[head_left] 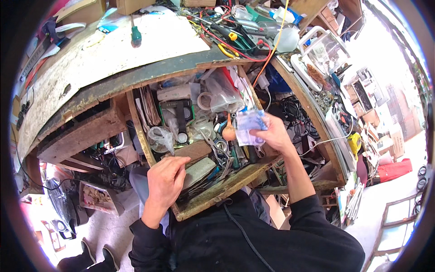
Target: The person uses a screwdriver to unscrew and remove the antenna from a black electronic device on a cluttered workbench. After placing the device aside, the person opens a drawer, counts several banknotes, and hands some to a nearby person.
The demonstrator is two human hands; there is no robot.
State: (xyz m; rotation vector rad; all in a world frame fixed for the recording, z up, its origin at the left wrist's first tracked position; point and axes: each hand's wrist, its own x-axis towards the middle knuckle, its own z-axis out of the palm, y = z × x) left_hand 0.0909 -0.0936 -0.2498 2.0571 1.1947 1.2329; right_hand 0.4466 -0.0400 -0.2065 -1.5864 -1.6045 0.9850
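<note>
My right hand [274,133] is closed on blue-purple banknotes [249,129], held above the right side of a pulled-out wooden drawer [226,194]. Over the drawer's left wall, near its front corner, my left hand [165,185] is curled with its fingers bent; its palm side is hidden. Beside that hand lie a brown block [192,152] and a pale grey block [199,173]. Farther inside are a black-strapped watch [182,137], a tape roll [205,100], clear plastic bags [222,90], an orange rubber bulb [229,132] and metal pliers-like tools [219,156].
A worn workbench [113,68] spans the back, with a green-handled screwdriver [136,37] and yellow-handled pliers [227,51] on it. Cables [294,111] fill the compartment on the right. Another person's shoes [108,258] show on the floor at lower left, near a box [97,198].
</note>
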